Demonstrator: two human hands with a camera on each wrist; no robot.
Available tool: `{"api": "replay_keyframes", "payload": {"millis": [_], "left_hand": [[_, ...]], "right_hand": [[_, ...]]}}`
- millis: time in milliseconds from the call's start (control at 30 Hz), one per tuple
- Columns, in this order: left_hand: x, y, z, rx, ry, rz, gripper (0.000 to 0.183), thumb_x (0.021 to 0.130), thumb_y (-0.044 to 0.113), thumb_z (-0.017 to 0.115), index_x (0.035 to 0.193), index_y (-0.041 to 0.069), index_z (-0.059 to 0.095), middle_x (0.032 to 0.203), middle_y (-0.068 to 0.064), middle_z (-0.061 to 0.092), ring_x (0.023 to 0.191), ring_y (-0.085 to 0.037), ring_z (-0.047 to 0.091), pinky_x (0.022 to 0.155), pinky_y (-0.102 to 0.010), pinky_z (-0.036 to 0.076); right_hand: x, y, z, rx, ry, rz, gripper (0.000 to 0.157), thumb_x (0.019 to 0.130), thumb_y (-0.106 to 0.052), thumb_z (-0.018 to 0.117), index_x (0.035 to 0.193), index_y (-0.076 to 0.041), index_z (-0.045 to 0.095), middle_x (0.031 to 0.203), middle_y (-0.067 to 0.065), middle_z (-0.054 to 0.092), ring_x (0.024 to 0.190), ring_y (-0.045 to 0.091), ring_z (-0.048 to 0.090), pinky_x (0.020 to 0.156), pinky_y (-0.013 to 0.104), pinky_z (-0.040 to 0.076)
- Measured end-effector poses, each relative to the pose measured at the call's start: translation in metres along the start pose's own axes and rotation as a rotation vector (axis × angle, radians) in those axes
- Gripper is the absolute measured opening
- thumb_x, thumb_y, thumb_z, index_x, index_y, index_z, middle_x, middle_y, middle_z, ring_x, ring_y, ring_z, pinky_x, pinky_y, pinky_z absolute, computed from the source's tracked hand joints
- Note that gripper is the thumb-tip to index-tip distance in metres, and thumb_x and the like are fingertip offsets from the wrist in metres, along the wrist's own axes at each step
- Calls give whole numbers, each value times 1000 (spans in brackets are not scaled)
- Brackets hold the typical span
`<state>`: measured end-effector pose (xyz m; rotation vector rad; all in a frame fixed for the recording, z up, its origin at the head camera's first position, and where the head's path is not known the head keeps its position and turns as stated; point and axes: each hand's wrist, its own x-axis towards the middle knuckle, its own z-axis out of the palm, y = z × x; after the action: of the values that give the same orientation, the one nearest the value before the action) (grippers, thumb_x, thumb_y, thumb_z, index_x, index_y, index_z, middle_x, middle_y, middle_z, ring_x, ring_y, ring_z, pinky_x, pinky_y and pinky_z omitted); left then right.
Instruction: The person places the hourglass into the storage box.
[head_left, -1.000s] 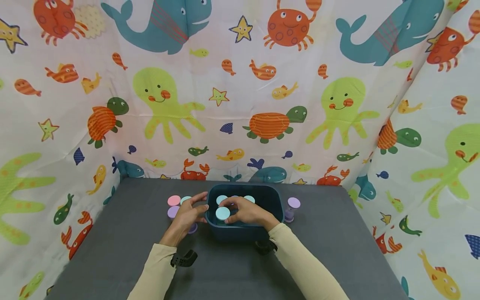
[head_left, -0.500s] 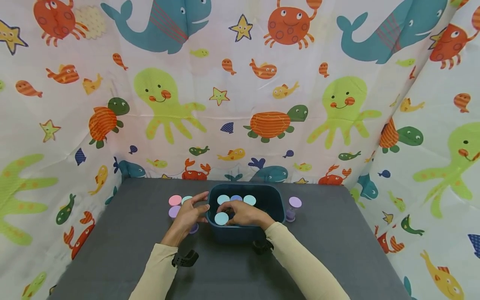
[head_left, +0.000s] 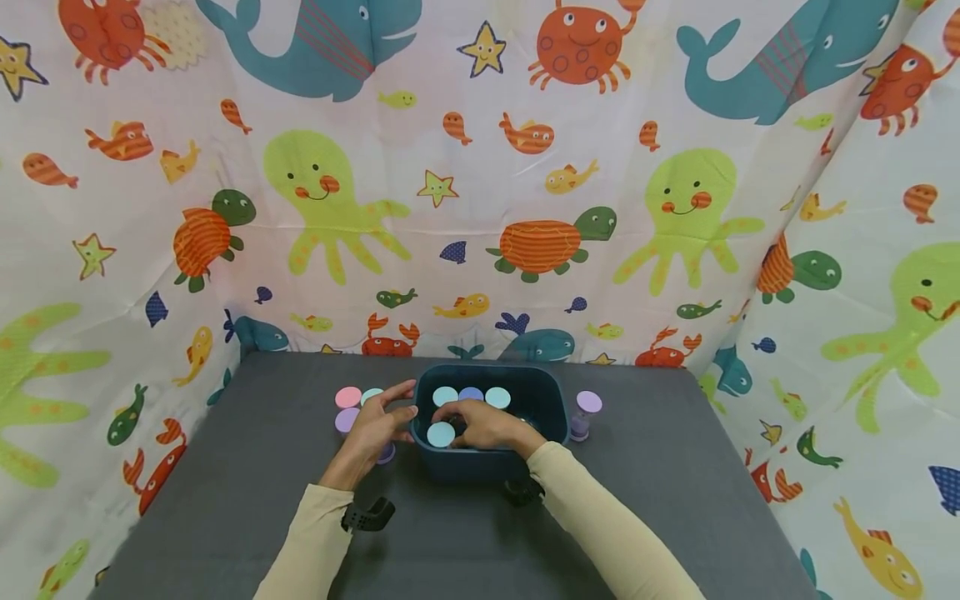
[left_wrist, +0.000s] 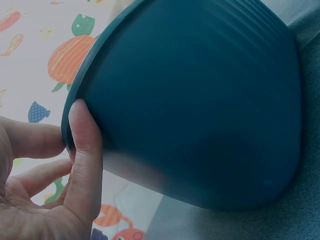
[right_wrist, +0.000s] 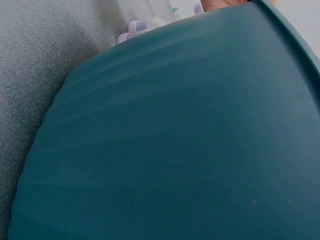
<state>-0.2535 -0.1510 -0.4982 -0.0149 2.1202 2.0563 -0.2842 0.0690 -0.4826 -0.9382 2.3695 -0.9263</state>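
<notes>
The aqua-lidded jar (head_left: 441,434) is inside the dark teal bin (head_left: 487,468), just below the centre of the head view, close to the bin's near left corner. Its lid faces up, so its long axis seems upright, though the wall hides the body.

The right hand (head_left: 487,423) reaches in from the lower right, its thumb and fingers curled round the jar. The left hand (head_left: 375,433) comes from the lower left, fingers fairly straight and touching the bin's left end; its thumb lies along the outer wall.

What matters most, I judge, is that the jar lies directly left of the right hand, by far the nearer one, with the left wall between it and the left hand. The bin's long axis runs left to right, and its row of three lids (head_left: 471,395) fills the far side above the jar in the frame. A purple-lidded jar (head_left: 584,416) stands outside to the right, a pink-lidded jar (head_left: 348,397) outside to the left (others there are partly covered by the left hand).

Against the frame from a second ago, the jar is lower in the bin and the row's middle lid shows more clearly; since the half-second frame almost nothing differs.
</notes>
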Motion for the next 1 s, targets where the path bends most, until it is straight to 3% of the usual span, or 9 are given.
{"api": "replay_keyframes", "payload": {"millis": [267,400,567,900,1000], "left_hand": [[1,1,0,3,13,-7,49,95,7,60,143,13,50,139,-14,48,78,-20,62,63,-31,59],[1,0,0,3,21,-13,49,95,7,60,142,13,50,139,-14,48,83,-20,62,62,-32,59],[2,-2,-1,-5,24,-9,50,94,7,60,143,13,50,139,-13,48,88,-19,61,61,-32,59],[-1,2,3,-14,30,-3,50,95,7,60,143,13,50,139,-13,48,84,-19,60,60,-30,58],[-1,2,2,-15,30,-2,50,95,6,60,143,13,50,139,-13,48,83,-20,60,60,-30,58]], "right_hand": [[0,0,-4,127,13,-5,50,85,-6,75,132,-4,58,125,13,64,119,32,62,104,47,48],[-7,-1,-9,202,45,13,50,86,-10,74,133,-6,57,126,17,63,119,32,62,101,45,51],[-20,-5,-20,248,125,21,48,90,-16,71,134,-8,56,127,17,63,118,32,62,97,43,54],[-53,-7,-49,252,311,16,37,93,-20,67,129,-18,59,119,6,68,110,21,65,95,38,55],[-64,-3,-59,275,363,16,36,95,-19,66,130,-15,59,119,9,68,109,22,66,93,36,56]]}}
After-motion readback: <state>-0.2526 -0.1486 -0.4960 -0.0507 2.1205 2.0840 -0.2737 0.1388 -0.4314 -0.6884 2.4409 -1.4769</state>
